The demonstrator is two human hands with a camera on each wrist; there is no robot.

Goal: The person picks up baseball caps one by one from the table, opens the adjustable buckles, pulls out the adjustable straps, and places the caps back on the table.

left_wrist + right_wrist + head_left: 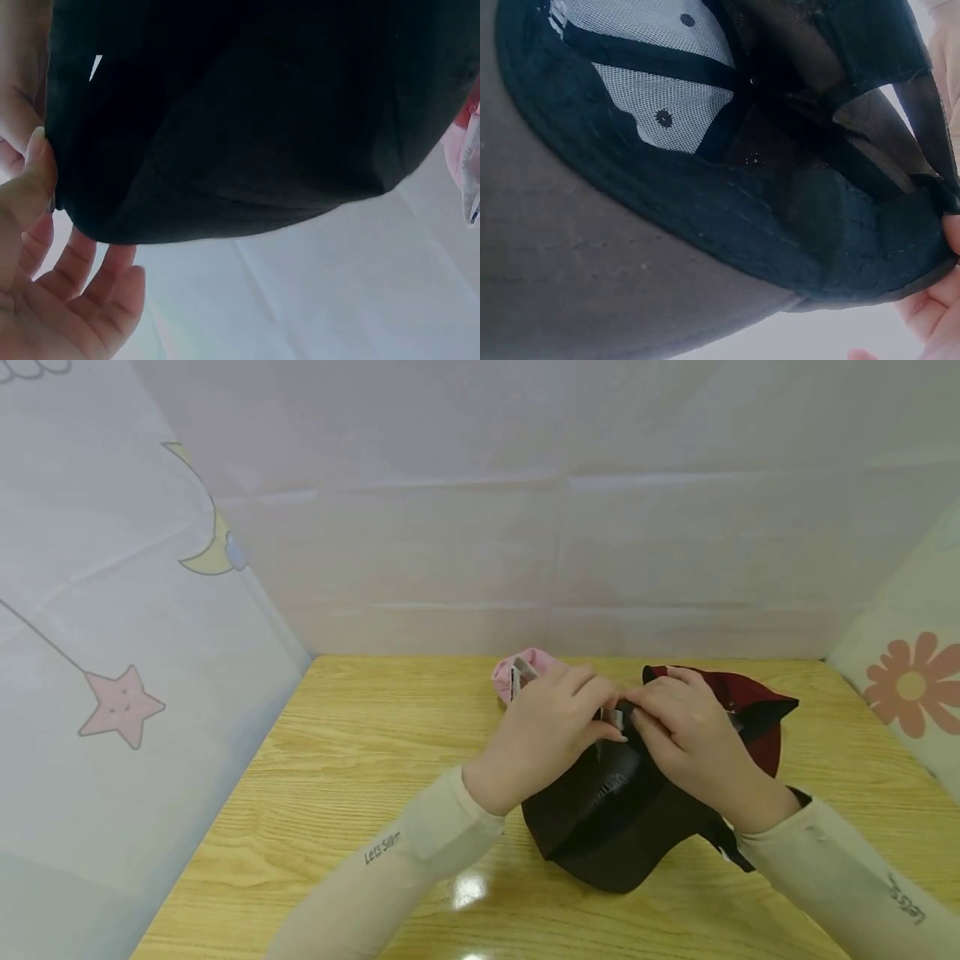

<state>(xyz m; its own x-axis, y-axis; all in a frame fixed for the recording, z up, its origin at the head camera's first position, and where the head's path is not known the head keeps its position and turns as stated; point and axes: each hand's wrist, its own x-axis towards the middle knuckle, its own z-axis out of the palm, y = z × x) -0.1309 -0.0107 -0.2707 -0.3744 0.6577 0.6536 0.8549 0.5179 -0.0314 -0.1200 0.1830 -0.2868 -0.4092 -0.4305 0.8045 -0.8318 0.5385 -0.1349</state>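
Observation:
A black baseball cap (622, 835) is held between both hands over the table, its curved edge toward me and faint lettering on it. My left hand (551, 718) pinches the cap's edge between thumb and fingers, beside a small shiny silver piece (613, 718). From the other side, my right hand (693, 735) grips the same edge, fingertips close to the left ones. In the left wrist view the left thumb (34, 180) presses against the dark fabric (247, 172). White mesh lining (667, 97) and a dark inner band show in the right wrist view.
Behind the right hand lies a dark red and black cap (765, 743), partly covered. A pink fabric item (531, 662) with a white label sits behind the left hand. The wooden table (360, 760) meets pale printed cloth walls (465, 568) at the back and sides.

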